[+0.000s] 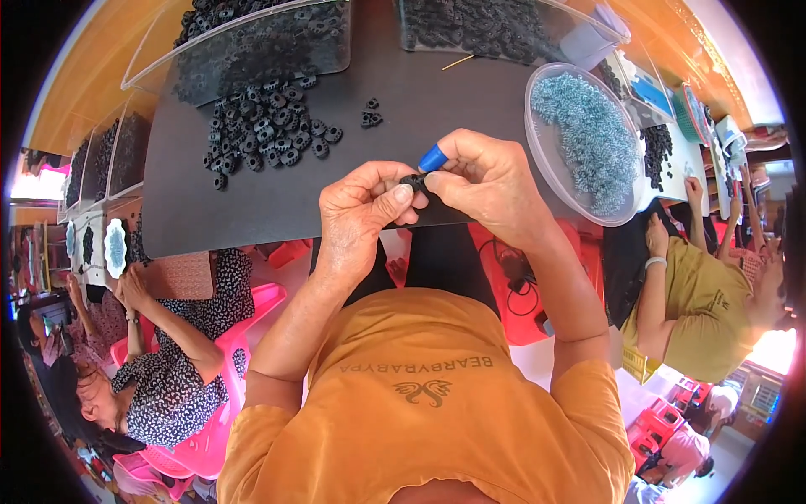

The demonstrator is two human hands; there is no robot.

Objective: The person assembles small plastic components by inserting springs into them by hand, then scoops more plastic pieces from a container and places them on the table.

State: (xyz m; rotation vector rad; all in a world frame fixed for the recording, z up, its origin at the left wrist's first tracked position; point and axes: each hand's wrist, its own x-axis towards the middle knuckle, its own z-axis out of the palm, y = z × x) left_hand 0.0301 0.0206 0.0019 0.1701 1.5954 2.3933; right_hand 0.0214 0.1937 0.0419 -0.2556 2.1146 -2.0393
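One small black part (412,181) is held above the near edge of the dark surface (453,109), a little in front of the wearer's body and between the two hands. It is clamped by the fingers of the left hand (365,202), the thumb being laid along its near side and the index finger curled over from behind, while the remaining fingers are folded beneath. The left forearm is brought up from the lower left with the elbow bent, and the inner side of the hand is turned toward the right. The right hand (491,176) is met at the same part from the other side: its forearm is slanted up and leftward, the index finger is sharply bent, and its tip is covered by a blue sleeve (432,158). The right thumb is stretched leftward under that tip and set against the part; the two fingertips are drawn close together, but whether anything is clamped between them cannot be told. Beyond the left hand, a loose heap of black pieces (264,130) is spread in front of a clear bin (336,55), with a small cluster (370,114) set apart to its right. Near the right hand, pale blue coils (583,134) are contained in a round clear tub (537,155). A thin yellowish stick (458,62) is laid farther back.
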